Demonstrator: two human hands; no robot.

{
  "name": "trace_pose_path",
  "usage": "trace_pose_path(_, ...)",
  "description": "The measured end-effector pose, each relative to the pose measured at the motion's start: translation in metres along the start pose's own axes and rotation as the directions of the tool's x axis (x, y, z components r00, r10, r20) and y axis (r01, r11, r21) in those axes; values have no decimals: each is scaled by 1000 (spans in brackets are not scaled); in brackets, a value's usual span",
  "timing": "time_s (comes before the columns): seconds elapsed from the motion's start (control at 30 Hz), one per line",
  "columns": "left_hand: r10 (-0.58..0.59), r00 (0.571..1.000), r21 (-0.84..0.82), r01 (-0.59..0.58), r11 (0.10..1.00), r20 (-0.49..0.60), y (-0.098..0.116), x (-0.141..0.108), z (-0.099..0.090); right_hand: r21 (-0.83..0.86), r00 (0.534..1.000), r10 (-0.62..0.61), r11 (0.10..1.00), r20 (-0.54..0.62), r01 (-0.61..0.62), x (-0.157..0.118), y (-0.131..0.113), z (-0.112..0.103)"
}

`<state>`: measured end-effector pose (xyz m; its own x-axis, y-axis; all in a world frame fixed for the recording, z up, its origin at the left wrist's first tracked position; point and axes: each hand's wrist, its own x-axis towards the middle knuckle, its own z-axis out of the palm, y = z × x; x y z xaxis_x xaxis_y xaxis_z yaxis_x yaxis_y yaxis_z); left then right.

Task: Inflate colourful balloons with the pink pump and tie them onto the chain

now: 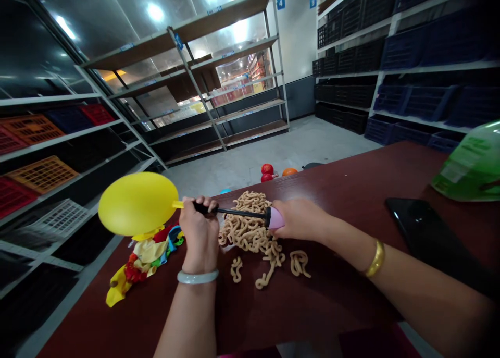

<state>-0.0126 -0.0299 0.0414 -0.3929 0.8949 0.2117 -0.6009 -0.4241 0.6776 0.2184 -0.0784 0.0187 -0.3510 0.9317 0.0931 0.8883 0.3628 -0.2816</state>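
A yellow balloon (137, 204), round and swollen, sits with its neck on the nozzle end of a hand balloon pump (242, 212). My left hand (200, 227) is closed around the black end of the pump, right beside the balloon's neck. At the pump's lilac end, my right hand (299, 220) is wrapped round the grip; the black rod between my hands shows drawn out. Beneath the pump lies a heap of beige, curly, rope-like pieces (246, 233). Limp balloons (150, 254) in yellow, red, blue and green lie left of my left hand.
The dark red table (336, 311) carries a black phone-like slab (410, 222) and a green translucent bag (474, 165) at the right. Past its far edge, red balls (267, 169) and an orange one (289, 172) show. Shelves with crates (39, 175) stand around.
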Motion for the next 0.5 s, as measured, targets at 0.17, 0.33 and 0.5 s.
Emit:
trace_pose_path(0.17,4,1000,9,-4,1000,-17,2,4,-4,-15,1000,-16,1000,18,16,0,7,-5)
trace_pose_path(0.33,-23,1000,-44,22,999,-17,-16,-9,1,-46,999,-31,998,-7,31,0,16,-3)
trace_pose_path(0.5,-83,996,-39,83,996,24,-39,-32,10,-31,996,-68,997,-54,67,-1,13,4)
